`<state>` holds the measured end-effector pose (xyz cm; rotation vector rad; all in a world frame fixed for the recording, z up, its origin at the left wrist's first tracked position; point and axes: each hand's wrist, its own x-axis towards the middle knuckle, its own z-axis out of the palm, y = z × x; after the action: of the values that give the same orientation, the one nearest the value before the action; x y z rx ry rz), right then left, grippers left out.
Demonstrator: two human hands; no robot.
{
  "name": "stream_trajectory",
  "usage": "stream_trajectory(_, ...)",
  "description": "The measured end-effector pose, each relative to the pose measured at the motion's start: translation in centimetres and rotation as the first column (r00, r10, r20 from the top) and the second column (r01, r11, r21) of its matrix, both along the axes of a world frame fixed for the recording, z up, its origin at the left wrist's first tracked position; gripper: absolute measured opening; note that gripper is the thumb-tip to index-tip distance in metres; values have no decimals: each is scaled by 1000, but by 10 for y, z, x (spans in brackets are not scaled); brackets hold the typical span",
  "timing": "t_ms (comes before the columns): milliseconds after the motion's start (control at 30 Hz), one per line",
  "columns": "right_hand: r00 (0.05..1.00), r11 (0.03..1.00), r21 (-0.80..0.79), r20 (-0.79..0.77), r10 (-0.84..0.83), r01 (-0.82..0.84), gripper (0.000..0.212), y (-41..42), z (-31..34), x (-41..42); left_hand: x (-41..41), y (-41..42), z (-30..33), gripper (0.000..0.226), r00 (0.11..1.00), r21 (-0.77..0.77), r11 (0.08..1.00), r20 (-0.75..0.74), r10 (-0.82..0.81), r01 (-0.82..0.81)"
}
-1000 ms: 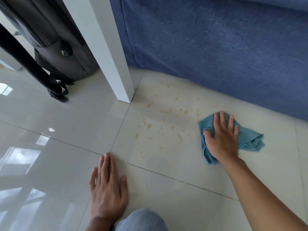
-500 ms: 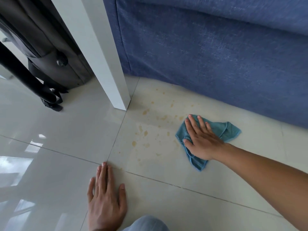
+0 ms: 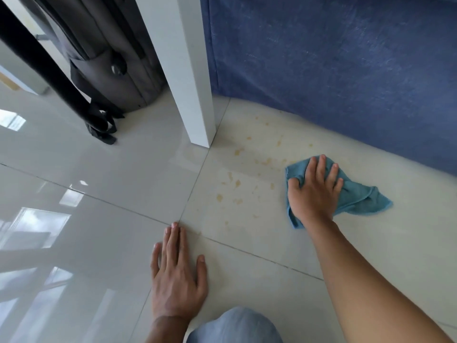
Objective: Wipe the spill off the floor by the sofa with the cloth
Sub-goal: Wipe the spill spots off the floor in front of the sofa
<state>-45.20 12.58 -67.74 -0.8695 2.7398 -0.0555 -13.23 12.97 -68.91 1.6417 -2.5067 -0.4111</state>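
Observation:
A spill (image 3: 238,183) of yellow-brown drops and smears is scattered over the pale floor tile in front of the blue sofa (image 3: 333,70). To the right of the drops lies a crumpled blue cloth (image 3: 358,198). My right hand (image 3: 315,191) presses flat on its left half, fingers pointing toward the sofa. The cloth's left edge sits just beside the nearest drops. My left hand (image 3: 176,276) rests flat on the floor at the tile joint, below the spill, holding nothing.
A white post (image 3: 188,82) stands on the floor just left of the spill. Behind it are a grey bag (image 3: 111,65) and a black slanted pole (image 3: 49,70) with straps. My knee (image 3: 235,325) shows at the bottom edge.
My right hand slid the cloth left toward the drops, then turned so its fingers point at the sofa again. My left hand stayed in place.

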Motion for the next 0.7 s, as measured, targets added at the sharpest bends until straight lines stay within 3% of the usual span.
stream_trajectory(67,999,1000,-12,22,-23,24,75,-19,2,7,0,2,-1,75,1000,6,1000,0,2,-2)
stream_trajectory(167,989,987,-73,6,145,-144,72,-8,0,27,1,2,1,77,1000,-12,1000,-17,22,-22)
stream_trajectory(233,985,982,-74,-13,172,-172,74,14,0,29,0,2,1,82,997,-24,997,-46,66,-67)
stream_trajectory(433,994,993,-58,-1,-106,106,74,-28,-2,-6,-5,1,-2,88,995,-11,995,-19,100,-101)
stream_trajectory(633,963,956,-140,37,267,-260,76,-29,-3,16,-1,2,-5,85,996,-18,996,8,85,-85)
stream_trajectory(700,984,975,-151,38,171,-164,76,-16,-3,6,0,3,-5,85,995,-29,995,-1,99,-99)
